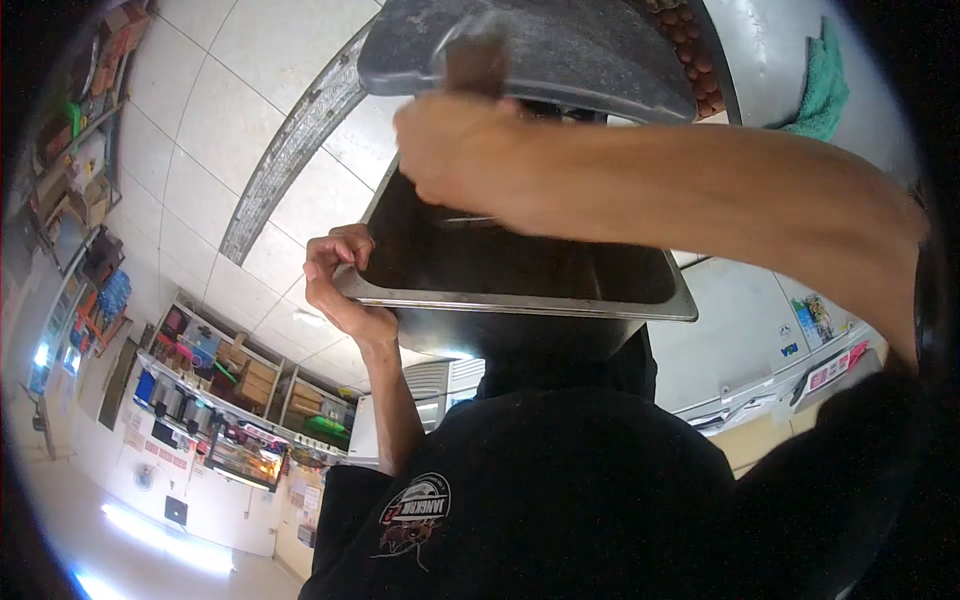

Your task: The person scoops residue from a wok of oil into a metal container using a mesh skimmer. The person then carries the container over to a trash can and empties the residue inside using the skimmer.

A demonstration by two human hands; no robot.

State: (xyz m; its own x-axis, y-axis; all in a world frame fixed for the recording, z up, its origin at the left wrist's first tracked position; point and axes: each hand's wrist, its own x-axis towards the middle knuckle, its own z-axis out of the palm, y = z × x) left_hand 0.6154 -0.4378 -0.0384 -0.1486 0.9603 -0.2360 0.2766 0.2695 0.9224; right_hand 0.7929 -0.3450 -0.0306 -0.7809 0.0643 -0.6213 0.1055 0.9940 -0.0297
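A deep rectangular stainless-steel food pan (525, 304) is tilted in front of my chest, its inside dark brown. My left hand (337, 281) grips the pan's left corner, with fingers over the rim and the thumb side below it. Across the pan's opening reaches my right forearm. My right hand (457, 150) is closed in a fist, blurred by motion, above the far part of the pan. A blurred brown item (476, 64) extends up from the fist; its kind is unclear. Behind it lies a dark grey panel or lid (585, 60) with a rounded edge.
Brown rounded items (697, 67) fill a container at the top right. A green cloth (821, 90) lies on a metal surface (765, 45). Pale floor tiles (255, 45) and a patterned grey strip (292, 154) show at left. Shelves with boxes (255, 382) stand at lower left.
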